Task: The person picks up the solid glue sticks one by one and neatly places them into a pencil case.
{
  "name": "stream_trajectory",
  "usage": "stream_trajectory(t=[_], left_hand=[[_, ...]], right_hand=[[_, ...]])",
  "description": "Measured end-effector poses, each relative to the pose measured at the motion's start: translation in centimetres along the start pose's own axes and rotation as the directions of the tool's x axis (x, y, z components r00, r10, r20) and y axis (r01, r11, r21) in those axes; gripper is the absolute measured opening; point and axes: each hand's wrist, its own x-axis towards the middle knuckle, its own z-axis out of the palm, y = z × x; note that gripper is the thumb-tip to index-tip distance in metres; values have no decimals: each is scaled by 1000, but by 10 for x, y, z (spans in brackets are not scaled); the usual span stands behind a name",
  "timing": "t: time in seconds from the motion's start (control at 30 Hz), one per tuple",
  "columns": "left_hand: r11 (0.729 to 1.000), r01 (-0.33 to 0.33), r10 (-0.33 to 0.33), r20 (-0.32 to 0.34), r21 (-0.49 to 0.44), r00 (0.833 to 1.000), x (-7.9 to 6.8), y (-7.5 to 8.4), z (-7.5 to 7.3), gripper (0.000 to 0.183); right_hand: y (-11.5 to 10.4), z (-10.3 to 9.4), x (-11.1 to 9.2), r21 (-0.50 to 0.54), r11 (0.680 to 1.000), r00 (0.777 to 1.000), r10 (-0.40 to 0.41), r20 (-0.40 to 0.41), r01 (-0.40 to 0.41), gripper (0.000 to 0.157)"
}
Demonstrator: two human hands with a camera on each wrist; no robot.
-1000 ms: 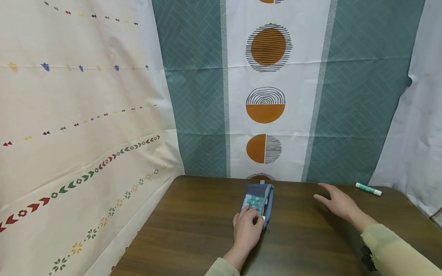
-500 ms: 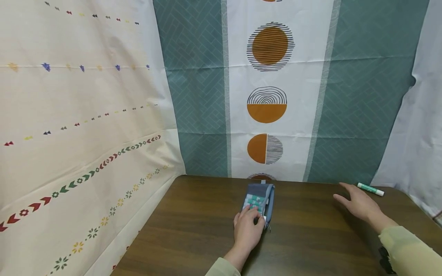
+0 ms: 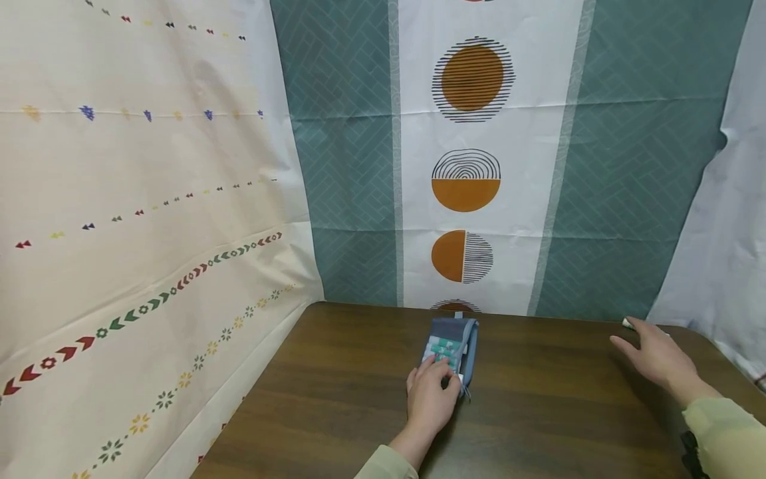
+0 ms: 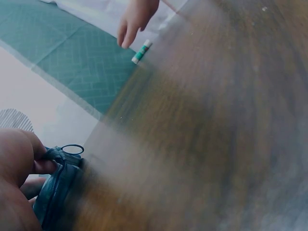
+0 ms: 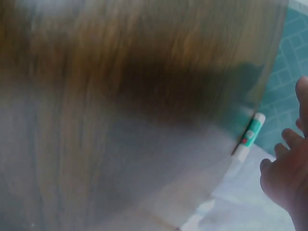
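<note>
backdrop: three hanging printed cloths. cream cloth with rows of small arrows and flowers (image 3: 149, 219) at my left, teal-and-white cloth with orange circle motifs (image 3: 467, 179) straight ahead, plain white cloth (image 3: 727, 233) at my right.

dark brown wooden table (image 3: 538, 426) fills the lower part of the head view, its far edge meeting the cloths.

my left hand (image 3: 432, 399) lies on the near end of a grey-blue fabric pencil pouch (image 3: 455, 347), which sits near the middle of the table, long axis pointing away from me. the pouch is open along its top and shows teal-and-white items inside. fingers curl over the near end; in the left wrist view fingertips (image 4: 44, 166) press against the dark pouch edge (image 4: 57, 185) next to a small ring pull (image 4: 72, 149). hand grips the pouch.

my right hand (image 3: 658, 356) is stretched toward the far right corner of the table, fingers extended and slightly spread, nothing in it. it hovers just over a small white-and-green glue stick (image 5: 250, 134) lying at the table's far edge. in the head view only the stick's white end (image 3: 627, 323) shows past my fingertips. in the left wrist view the fingertips (image 4: 126, 38) sit just beside the stick (image 4: 142, 51); contact cannot be told.

pale yellow-green sleeves cover both forearms (image 3: 727, 432).
</note>
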Motion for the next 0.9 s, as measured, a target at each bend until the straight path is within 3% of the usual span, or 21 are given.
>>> stream_trajectory(t=[0.37,0.63,0.9], left_hand=[[997,-76,77,-64,24,995,1,-4,2,19],[1000,-9,9,8,12,1000,5,-3,1,21],[1000,-22,22,10,8,1000,7,0,1,21]], right_hand=[[27,-13,-1,-31,998,999,52,3,-52,79],[33,-18,0,-20,992,992,126,-30,-127,72],[36,-16,-1,-33,987,987,156,-31,-157,80]])
